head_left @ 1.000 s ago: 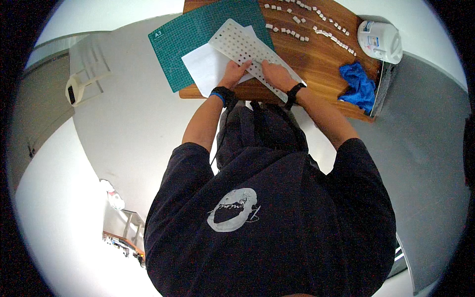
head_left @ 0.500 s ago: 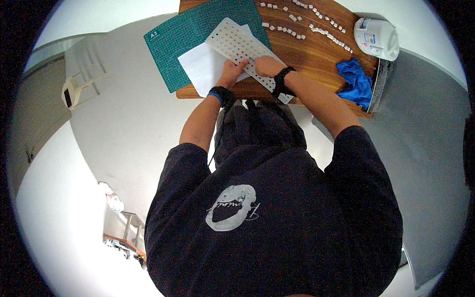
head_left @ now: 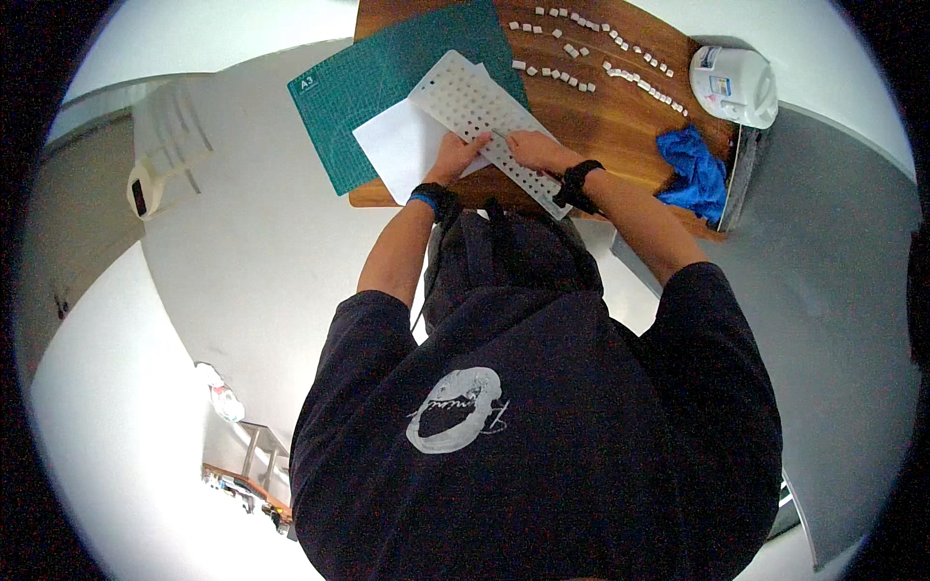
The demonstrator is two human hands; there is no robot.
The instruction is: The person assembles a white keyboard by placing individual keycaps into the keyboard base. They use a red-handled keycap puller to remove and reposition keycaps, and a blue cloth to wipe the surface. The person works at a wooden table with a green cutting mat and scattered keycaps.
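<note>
A long pale keyboard (head_left: 455, 93) lies aslant, its surface bare of keycaps and dotted with rows of small dark spots. Under it are white paper sheets (head_left: 389, 145) on a green cutting mat (head_left: 339, 116). My left hand (head_left: 453, 158) grips the keyboard's near-left edge, thumb on top. My right hand (head_left: 539, 152) is closed over the middle of the board, fingertips pinched near my left thumb. What sits in that pinch is too small to make out. Small white keycaps (head_left: 639, 83) lie in loose rows on the wooden table (head_left: 610, 126), beyond my right hand.
A crumpled blue cloth (head_left: 693, 174) lies at the table's right edge. Behind it stands a white plastic jug (head_left: 733, 87). Off to the left, a pale chair (head_left: 145, 191) stands on the floor. The keyboard's near end reaches past the table's front edge.
My right hand has loosened from a tighter fist, its fingers now reaching further toward my left thumb. The whole scene sits slightly lower in the picture. The keyboard stays in my left hand's grip.
</note>
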